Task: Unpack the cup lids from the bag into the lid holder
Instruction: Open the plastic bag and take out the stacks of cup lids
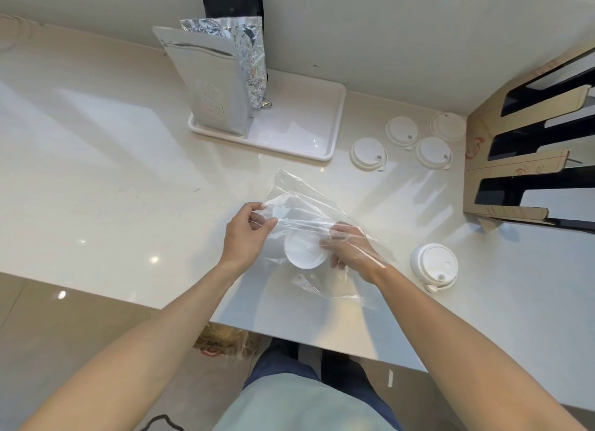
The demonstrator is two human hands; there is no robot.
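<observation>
Glossy pale stone counter [96, 141], strewn with round white plastic lids.
Left hand [244, 234] pinching crinkled clear plastic bag [309, 205]; right hand [351, 247] inside it, clasping white lid stack [302, 248]. Right of bag: cardboard lid holder [515, 170].

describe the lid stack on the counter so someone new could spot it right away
Start at the cardboard lid holder on the right of the counter, then look just in front of it, toward the person. The lid stack sits there alone, right of the plastic bag. Unlike the four single lids farther back, it is several lids tall.
</observation>
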